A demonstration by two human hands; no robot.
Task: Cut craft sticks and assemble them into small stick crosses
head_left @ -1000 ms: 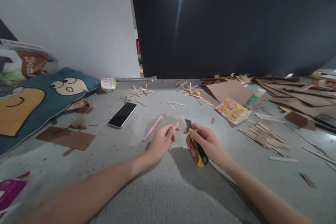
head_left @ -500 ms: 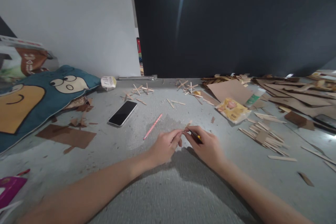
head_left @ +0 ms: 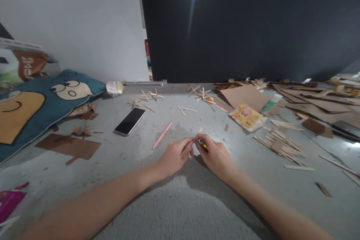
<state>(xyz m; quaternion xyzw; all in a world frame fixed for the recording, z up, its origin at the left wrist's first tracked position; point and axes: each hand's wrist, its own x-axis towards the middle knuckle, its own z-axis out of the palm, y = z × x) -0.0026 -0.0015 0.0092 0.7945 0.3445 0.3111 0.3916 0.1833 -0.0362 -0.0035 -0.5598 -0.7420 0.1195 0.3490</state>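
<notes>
My left hand (head_left: 176,155) is closed, with its fingertips pinching a small wooden craft stick (head_left: 200,130) whose pale end sticks up beyond the fingers. Close against it, my right hand (head_left: 216,156) grips a slim black-and-yellow utility knife (head_left: 204,145), mostly covered by the fingers. The knife's front end points at the left fingertips; whether its blade touches the stick is too small to tell. A pink-and-white patterned pencil-like stick (head_left: 162,135) lies on the grey surface just beyond my left hand.
A phone (head_left: 129,121) lies left of centre, near a blue cartoon cushion (head_left: 56,97). Behind are crossed craft sticks (head_left: 152,95). Rightward lie a yellow packet (head_left: 248,117), a glue stick (head_left: 271,104), a craft-stick pile (head_left: 279,145) and cardboard (head_left: 244,96). A dark panel (head_left: 247,26) stands behind.
The view has shifted slightly. Both hands stay together at the same spot; the right hand and knife have tilted a little, and less of the wooden stick shows.
</notes>
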